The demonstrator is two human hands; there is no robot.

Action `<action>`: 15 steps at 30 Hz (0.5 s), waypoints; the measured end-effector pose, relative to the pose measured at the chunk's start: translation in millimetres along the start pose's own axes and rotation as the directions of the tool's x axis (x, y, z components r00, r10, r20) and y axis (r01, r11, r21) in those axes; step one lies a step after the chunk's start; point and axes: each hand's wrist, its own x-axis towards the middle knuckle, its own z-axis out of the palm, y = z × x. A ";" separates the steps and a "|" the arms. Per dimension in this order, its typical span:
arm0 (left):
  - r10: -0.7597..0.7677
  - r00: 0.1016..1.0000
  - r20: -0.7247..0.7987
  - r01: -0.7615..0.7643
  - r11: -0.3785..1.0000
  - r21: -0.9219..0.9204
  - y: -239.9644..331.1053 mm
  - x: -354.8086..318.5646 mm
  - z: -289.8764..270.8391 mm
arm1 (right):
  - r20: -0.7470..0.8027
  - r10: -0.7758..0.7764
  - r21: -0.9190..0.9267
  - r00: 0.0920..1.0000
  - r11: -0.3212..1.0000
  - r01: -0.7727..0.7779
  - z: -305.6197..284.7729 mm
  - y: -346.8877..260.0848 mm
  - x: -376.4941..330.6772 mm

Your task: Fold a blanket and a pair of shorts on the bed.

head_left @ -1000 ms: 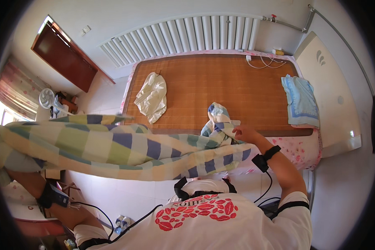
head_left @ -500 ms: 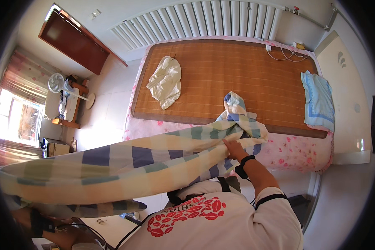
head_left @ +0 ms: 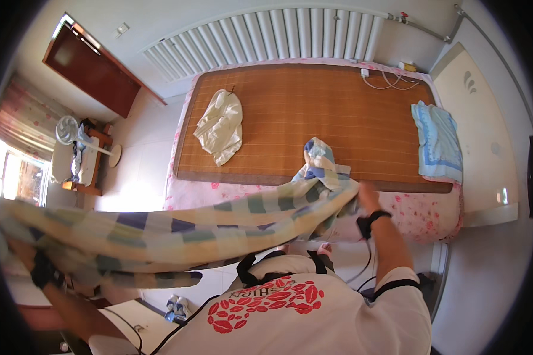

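Cloth (head_left: 177,229) in checks spans nine o'clock to three, the left hand (head_left: 21,251) stretched out between eight and nine, the right hand (head_left: 369,199) forward at three, their grips too hidden or blurred to tell.

It's just the one head-worn fisheye, pointed steeply down over the wearer's shirt (head_left: 361,310) really close up, then the checked cloth (head_left: 177,234) and bed (head_left: 417,214) further off, super wide so the door (head_left: 92,71) and headboard (head_left: 488,136) squeeze in.
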 end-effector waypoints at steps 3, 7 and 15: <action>0.069 0.995 0.065 -0.061 0.991 -0.119 -38.3 34.3 56.8 | -0.382 -0.103 0.163 0.918 0.971 0.176 -152.7 -6.1 55.8; 0.290 0.953 0.082 -0.297 0.950 0.092 9.8 52.9 158.4 | -0.931 -0.174 -0.208 0.322 0.975 -0.076 -425.5 114.5 88.3; 0.378 0.926 0.006 -0.375 0.920 -0.112 43.5 54.4 255.6 | -0.999 0.029 0.027 0.017 0.990 -0.135 -655.5 259.1 -156.1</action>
